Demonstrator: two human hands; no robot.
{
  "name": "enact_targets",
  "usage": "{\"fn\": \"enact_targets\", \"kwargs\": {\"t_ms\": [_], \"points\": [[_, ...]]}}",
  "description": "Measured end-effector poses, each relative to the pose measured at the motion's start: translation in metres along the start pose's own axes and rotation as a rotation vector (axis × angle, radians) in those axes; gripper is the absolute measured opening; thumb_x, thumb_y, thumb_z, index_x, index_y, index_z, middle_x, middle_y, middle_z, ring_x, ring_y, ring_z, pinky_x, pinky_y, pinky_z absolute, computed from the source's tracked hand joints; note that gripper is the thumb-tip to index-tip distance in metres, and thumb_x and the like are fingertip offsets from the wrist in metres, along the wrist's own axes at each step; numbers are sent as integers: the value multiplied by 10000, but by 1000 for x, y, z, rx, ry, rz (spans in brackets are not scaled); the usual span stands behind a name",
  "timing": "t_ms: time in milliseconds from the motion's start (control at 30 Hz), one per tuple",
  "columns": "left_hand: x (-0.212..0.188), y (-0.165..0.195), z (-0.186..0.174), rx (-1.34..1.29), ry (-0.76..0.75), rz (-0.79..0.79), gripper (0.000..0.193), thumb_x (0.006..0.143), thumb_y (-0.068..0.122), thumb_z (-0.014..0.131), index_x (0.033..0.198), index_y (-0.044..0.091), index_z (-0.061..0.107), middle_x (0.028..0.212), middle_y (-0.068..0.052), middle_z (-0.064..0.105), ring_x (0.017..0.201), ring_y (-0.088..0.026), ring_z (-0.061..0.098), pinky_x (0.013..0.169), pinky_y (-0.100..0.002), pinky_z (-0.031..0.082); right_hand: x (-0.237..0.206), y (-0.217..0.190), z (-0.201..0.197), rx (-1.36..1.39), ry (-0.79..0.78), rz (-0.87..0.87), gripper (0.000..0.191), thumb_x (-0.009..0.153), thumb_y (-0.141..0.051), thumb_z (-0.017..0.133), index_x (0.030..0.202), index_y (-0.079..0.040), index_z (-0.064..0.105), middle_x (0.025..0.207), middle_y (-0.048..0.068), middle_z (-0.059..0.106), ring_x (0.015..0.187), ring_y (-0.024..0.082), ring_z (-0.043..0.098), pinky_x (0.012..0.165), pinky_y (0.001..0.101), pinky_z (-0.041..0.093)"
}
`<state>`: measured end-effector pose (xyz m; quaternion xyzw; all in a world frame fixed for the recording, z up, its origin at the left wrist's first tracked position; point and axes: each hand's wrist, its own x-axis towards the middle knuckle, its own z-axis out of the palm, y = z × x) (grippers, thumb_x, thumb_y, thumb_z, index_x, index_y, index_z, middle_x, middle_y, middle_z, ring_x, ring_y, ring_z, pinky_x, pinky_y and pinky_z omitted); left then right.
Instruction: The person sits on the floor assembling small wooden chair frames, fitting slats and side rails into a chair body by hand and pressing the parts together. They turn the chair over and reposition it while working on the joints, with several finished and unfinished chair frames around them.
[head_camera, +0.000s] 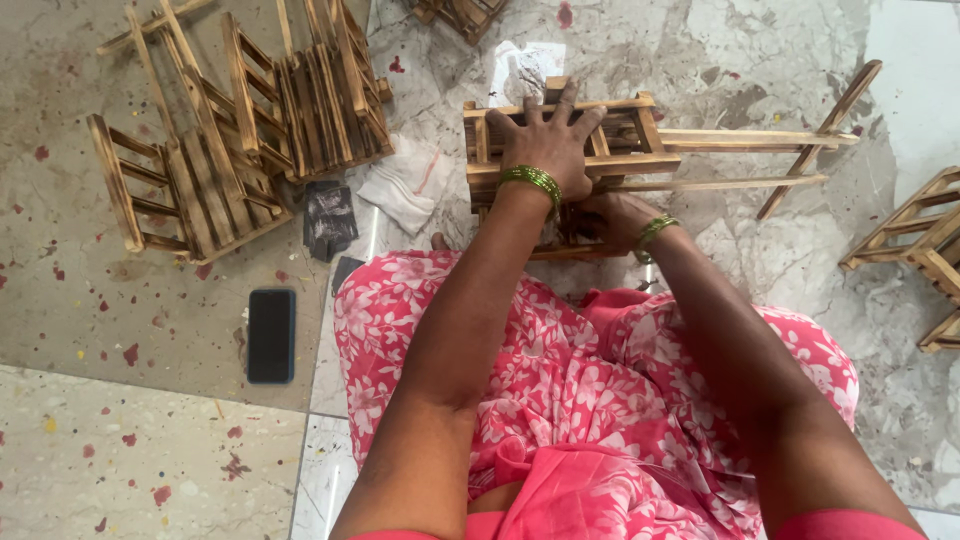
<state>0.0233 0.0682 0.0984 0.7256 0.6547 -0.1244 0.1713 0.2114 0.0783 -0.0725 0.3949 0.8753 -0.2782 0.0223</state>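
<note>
Left hand (548, 140) flat, fingers spread wide, pressing down on top of the wooden slat rack (575, 150) that lies on its side on the marble floor (760, 260), just ahead of the person's knees. Palm covers the rack's near crate end; fingertips reach the far top rail. Right hand (605, 220) sits lower, tucked against the underside of the same rack near its bottom edge; fingers mostly hidden behind the wood, so cannot tell whether they are curled on a slat or just touching it. Green bangles on both wrists. The rack's long thin legs run out to the right, ending in a crossed brace. Person sits on the floor, pink floral cloth (590, 390) over the lap. Left of the lap: black phone (271, 336) lying flat, screen dark. Further up left: pile of finished wooden racks (240, 130), scorched dark finish, stacked tilted against each other. Between that pile and the held rack: white cloth (405, 185) and a small dark sheet (330, 220), touching. More wooden frames (915, 250) at right edge, well apart from the hands.
</note>
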Motion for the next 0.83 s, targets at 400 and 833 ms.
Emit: {"fn": "enact_targets", "kwargs": {"t_ms": [400,833], "points": [[-3,0,4,9,21,3,1024,752,335,752,1600,447,189,1719,-6,10,1540,-465,133,1125,-822,131,1,-12,-5,121,36,55,160,928,-179,687,1039,-99,769,1020,142,764,917,294,728,836,431,563],[-3,1,7,24,14,4,1040,763,446,790,1601,446,176,1719,2,11,1537,-465,145,1127,-822,152,11,-14,1,86,-4,164,172,982,-208,659,1090,-157,783,1020,138,773,895,301,754,843,414,587]]}}
